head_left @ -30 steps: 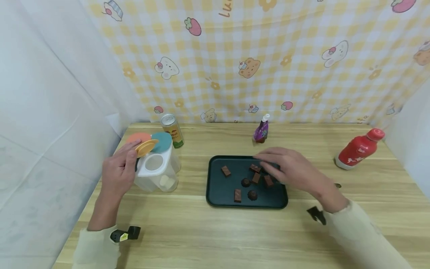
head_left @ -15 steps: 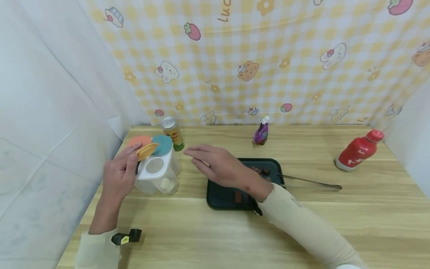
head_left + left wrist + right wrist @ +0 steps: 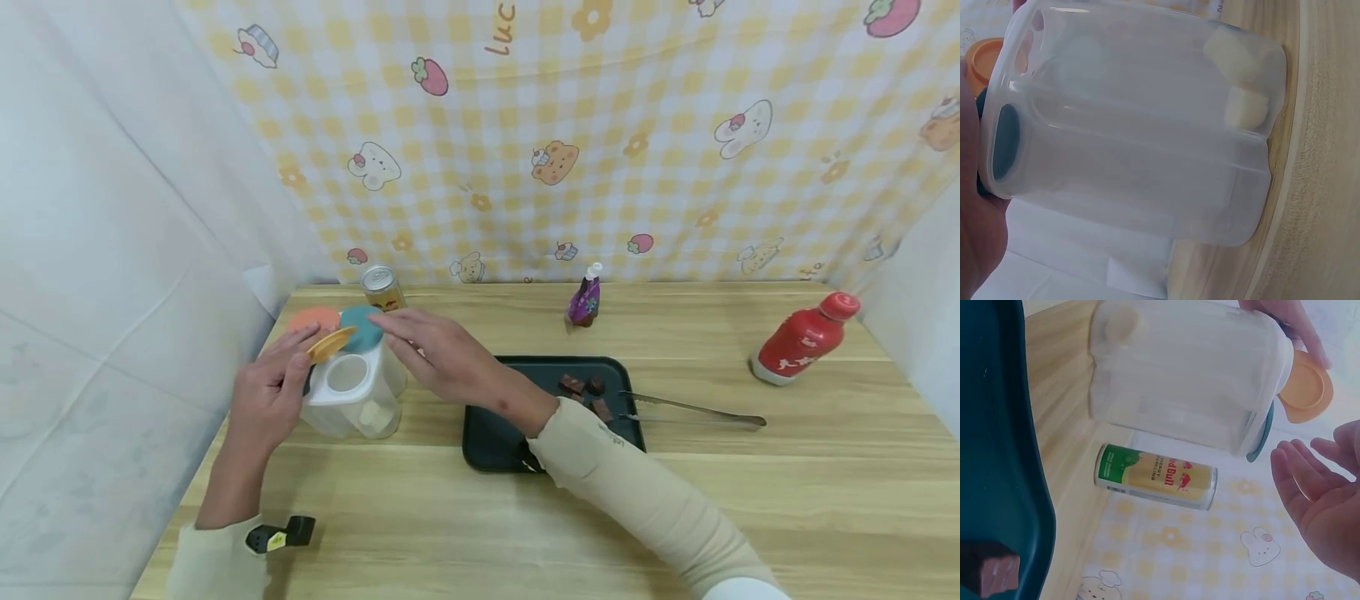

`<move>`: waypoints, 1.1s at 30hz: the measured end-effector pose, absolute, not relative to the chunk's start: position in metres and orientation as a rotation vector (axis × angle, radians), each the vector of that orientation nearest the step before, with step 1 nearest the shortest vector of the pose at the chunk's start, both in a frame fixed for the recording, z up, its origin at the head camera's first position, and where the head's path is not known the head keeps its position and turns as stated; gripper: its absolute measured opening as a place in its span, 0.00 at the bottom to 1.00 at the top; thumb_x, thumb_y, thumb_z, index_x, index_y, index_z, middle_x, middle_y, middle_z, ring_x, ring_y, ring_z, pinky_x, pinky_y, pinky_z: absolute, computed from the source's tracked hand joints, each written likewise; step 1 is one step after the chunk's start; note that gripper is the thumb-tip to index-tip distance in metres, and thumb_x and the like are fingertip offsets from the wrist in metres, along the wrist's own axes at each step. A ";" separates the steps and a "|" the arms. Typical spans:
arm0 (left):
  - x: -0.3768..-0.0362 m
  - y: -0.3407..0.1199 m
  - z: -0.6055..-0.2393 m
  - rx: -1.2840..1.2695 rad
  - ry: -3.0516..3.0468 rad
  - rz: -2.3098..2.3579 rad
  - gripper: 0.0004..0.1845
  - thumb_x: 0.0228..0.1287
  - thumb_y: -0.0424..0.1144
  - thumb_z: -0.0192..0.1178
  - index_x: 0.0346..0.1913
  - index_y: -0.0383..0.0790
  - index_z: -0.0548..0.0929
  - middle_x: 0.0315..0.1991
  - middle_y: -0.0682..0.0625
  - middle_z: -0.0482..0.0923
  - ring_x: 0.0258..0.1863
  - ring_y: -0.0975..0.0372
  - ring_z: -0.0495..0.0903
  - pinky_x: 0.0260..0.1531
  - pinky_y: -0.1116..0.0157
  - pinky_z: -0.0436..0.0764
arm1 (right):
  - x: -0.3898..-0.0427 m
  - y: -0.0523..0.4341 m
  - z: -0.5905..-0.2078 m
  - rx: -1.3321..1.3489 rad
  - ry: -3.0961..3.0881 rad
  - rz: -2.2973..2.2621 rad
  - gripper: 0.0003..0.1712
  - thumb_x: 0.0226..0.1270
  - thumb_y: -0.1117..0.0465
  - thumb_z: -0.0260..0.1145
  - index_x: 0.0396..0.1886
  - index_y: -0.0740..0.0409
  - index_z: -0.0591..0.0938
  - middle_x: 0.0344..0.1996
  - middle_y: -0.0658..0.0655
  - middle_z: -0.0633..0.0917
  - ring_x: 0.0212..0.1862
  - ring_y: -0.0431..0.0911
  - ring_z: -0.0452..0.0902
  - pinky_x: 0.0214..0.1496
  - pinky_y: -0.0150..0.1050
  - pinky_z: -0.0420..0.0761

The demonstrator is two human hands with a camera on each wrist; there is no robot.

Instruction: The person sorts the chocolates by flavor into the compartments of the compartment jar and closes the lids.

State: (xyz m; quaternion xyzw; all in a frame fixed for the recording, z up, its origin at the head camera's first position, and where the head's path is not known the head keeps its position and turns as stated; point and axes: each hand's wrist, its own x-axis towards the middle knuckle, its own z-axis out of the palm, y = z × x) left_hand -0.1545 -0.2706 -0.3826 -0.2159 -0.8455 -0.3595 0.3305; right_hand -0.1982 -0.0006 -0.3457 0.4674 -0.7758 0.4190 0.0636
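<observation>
While the yellow lid [image 3: 330,342] is pinched up by the left hand [image 3: 264,392] so the container [image 3: 352,392] is kept open, the right hand [image 3: 438,354] is held beside it, fingers spread and empty.

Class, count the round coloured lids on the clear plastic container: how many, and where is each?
3: orange round lid at the back left, teal round lid at the back right, yellow round lid flipped up over the open hole, touched by the left hand.

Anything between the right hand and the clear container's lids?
Nothing visible. The right hand, fingers straight, hovers just beside the teal lid atop the clear container; only open air shows between them. The left hand holds the yellow lid tipped up on the container's far side, off that path.
</observation>
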 end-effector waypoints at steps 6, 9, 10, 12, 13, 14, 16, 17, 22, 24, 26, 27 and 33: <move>-0.156 -0.272 -0.382 -0.661 -2.224 -0.940 0.21 0.81 0.47 0.53 0.58 0.34 0.87 0.56 0.43 0.85 0.64 0.60 0.78 0.70 0.64 0.68 | -0.198 -0.003 -0.347 1.419 -2.341 1.281 0.24 0.84 0.62 0.54 0.73 0.64 0.73 0.68 0.60 0.77 0.66 0.45 0.74 0.67 0.32 0.72; -0.156 -0.272 -0.382 -0.710 -2.208 -0.943 0.21 0.81 0.48 0.55 0.56 0.34 0.88 0.56 0.43 0.85 0.64 0.57 0.78 0.71 0.60 0.68 | -0.199 -0.003 -0.348 1.426 -2.334 1.287 0.23 0.84 0.63 0.54 0.72 0.64 0.74 0.68 0.60 0.78 0.66 0.45 0.74 0.66 0.31 0.72; -0.157 -0.272 -0.382 -0.724 -2.205 -0.947 0.22 0.80 0.49 0.55 0.55 0.34 0.89 0.56 0.43 0.85 0.64 0.56 0.78 0.71 0.59 0.67 | -0.199 -0.004 -0.348 1.430 -2.332 1.289 0.23 0.84 0.63 0.55 0.72 0.64 0.74 0.67 0.60 0.78 0.66 0.45 0.74 0.66 0.31 0.72; -0.157 -0.273 -0.382 -0.744 -2.200 -0.951 0.23 0.79 0.52 0.56 0.54 0.34 0.89 0.56 0.43 0.85 0.64 0.56 0.78 0.71 0.57 0.67 | -0.199 -0.004 -0.348 1.436 -2.337 1.288 0.22 0.83 0.63 0.55 0.72 0.64 0.75 0.67 0.59 0.78 0.66 0.44 0.74 0.66 0.31 0.72; -0.157 -0.274 -0.383 -0.750 -2.200 -0.955 0.24 0.78 0.53 0.57 0.54 0.34 0.89 0.56 0.42 0.85 0.64 0.56 0.78 0.72 0.56 0.66 | -0.199 -0.004 -0.348 1.441 -2.338 1.287 0.22 0.83 0.63 0.55 0.71 0.64 0.75 0.67 0.59 0.78 0.66 0.44 0.74 0.65 0.31 0.72; -0.157 -0.274 -0.383 -0.755 -2.198 -0.959 0.24 0.77 0.54 0.58 0.54 0.34 0.89 0.56 0.42 0.85 0.65 0.55 0.78 0.72 0.55 0.66 | -0.199 -0.005 -0.348 1.446 -2.341 1.286 0.22 0.83 0.63 0.55 0.71 0.64 0.76 0.66 0.59 0.79 0.65 0.44 0.74 0.65 0.31 0.73; -0.158 -0.275 -0.384 -0.764 -2.196 -0.965 0.25 0.75 0.55 0.60 0.54 0.34 0.89 0.56 0.42 0.84 0.65 0.55 0.78 0.72 0.54 0.66 | -0.198 -0.005 -0.348 1.453 -2.354 1.277 0.22 0.83 0.63 0.55 0.71 0.63 0.76 0.66 0.59 0.79 0.63 0.45 0.76 0.62 0.30 0.75; -0.158 -0.275 -0.384 -0.769 -2.196 -0.965 0.26 0.75 0.55 0.61 0.54 0.34 0.89 0.56 0.41 0.84 0.65 0.54 0.78 0.72 0.54 0.65 | -0.198 -0.005 -0.348 1.456 -2.361 1.275 0.22 0.83 0.62 0.56 0.70 0.63 0.77 0.65 0.59 0.79 0.61 0.45 0.78 0.59 0.30 0.76; -0.158 -0.276 -0.386 -0.789 -2.198 -0.970 0.29 0.72 0.59 0.63 0.55 0.34 0.89 0.57 0.40 0.83 0.66 0.52 0.77 0.73 0.53 0.64 | -0.197 -0.007 -0.350 1.461 -2.361 1.270 0.20 0.81 0.62 0.59 0.67 0.62 0.80 0.61 0.59 0.81 0.53 0.44 0.81 0.50 0.32 0.83; -0.158 -0.276 -0.386 -0.793 -2.202 -0.967 0.31 0.71 0.61 0.63 0.56 0.34 0.88 0.58 0.40 0.83 0.66 0.52 0.77 0.73 0.53 0.64 | -0.197 -0.008 -0.351 1.458 -2.348 1.258 0.19 0.81 0.62 0.60 0.65 0.62 0.82 0.60 0.57 0.83 0.52 0.44 0.81 0.49 0.34 0.83; -0.158 -0.276 -0.386 -0.793 -2.207 -0.958 0.33 0.70 0.63 0.62 0.56 0.34 0.88 0.58 0.40 0.83 0.66 0.51 0.76 0.73 0.53 0.63 | -0.196 -0.008 -0.352 1.452 -2.342 1.240 0.18 0.81 0.62 0.61 0.63 0.61 0.83 0.58 0.56 0.83 0.51 0.43 0.81 0.48 0.32 0.82; -0.158 -0.277 -0.386 -0.792 -2.210 -0.954 0.34 0.69 0.64 0.62 0.56 0.35 0.88 0.58 0.40 0.83 0.66 0.52 0.76 0.73 0.53 0.63 | -0.196 -0.008 -0.353 1.448 -2.342 1.231 0.17 0.80 0.62 0.61 0.63 0.61 0.84 0.58 0.56 0.83 0.51 0.42 0.81 0.47 0.30 0.81; -0.156 -0.279 -0.387 -0.802 -2.218 -0.957 0.35 0.68 0.65 0.63 0.56 0.33 0.88 0.59 0.39 0.82 0.67 0.52 0.75 0.74 0.54 0.62 | -0.196 -0.009 -0.354 1.434 -2.334 1.221 0.16 0.80 0.61 0.62 0.61 0.60 0.85 0.57 0.55 0.84 0.48 0.41 0.80 0.43 0.26 0.78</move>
